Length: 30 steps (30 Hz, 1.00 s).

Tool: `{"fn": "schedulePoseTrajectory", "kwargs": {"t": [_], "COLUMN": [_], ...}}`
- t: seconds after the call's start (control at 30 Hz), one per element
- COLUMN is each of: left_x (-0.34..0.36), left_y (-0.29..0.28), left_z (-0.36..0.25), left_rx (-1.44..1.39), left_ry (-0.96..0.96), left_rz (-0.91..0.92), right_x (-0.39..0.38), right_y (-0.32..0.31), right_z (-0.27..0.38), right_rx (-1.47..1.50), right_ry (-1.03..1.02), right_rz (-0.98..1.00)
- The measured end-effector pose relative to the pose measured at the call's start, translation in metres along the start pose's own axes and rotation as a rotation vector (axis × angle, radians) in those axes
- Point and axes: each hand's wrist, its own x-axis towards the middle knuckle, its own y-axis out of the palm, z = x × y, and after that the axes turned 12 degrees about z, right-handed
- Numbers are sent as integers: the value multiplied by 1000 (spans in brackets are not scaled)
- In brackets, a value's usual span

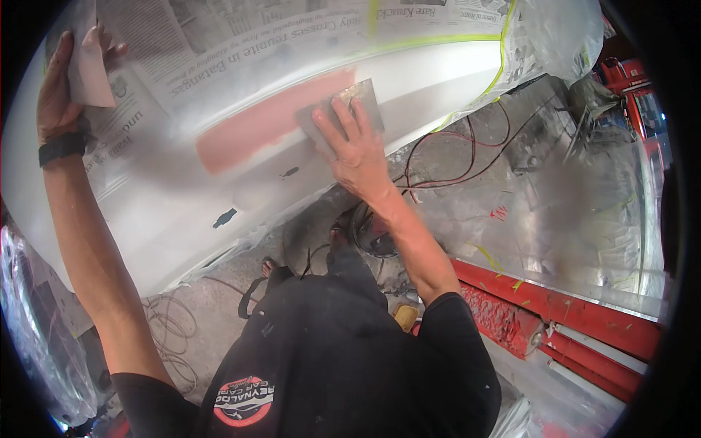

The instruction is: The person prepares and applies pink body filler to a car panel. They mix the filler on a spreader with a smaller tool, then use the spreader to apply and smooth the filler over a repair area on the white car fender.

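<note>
A pink filler patch stretches along the white car body panel. My right hand presses a thin grey square sheet against the panel at the patch's right end, its fingers slightly spread over it. I cannot tell whether the sheet is a spreader or an abrasive. At the far left, my left hand, with a dark band on the wrist, is closed on a flat pale pink piece. It is raised near the newspaper masking; part of its grip is hidden behind the piece.
Yellow-green tape edges the newspaper, and clear plastic film covers the upper right. Hoses loop across the concrete floor. Red metal beams lie at the lower right. A small yellow block sits by my right side.
</note>
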Motion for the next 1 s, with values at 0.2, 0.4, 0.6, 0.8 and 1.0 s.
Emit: {"fn": "schedulePoseTrajectory", "kwargs": {"t": [0.2,0.4,0.6,0.8,1.0], "left_x": [0,0,0,-1,0], "left_y": [-3,-2,5,5,7], "left_z": [2,2,3,3,1], "left_rx": [31,7,-12,-42,-59], "left_ry": [9,-7,5,-17,-8], "left_rz": [-27,-78,-81,-50,-42], "right_x": [-20,12,27,27,11], "right_y": [-23,-38,-19,-9,-4], "right_z": [7,-5,-21,-20,-11], "right_rx": [-42,-58,-81,-9,-6], "right_ry": [39,74,26,42,22], "right_rz": [196,55,-60,-84,-23]}}
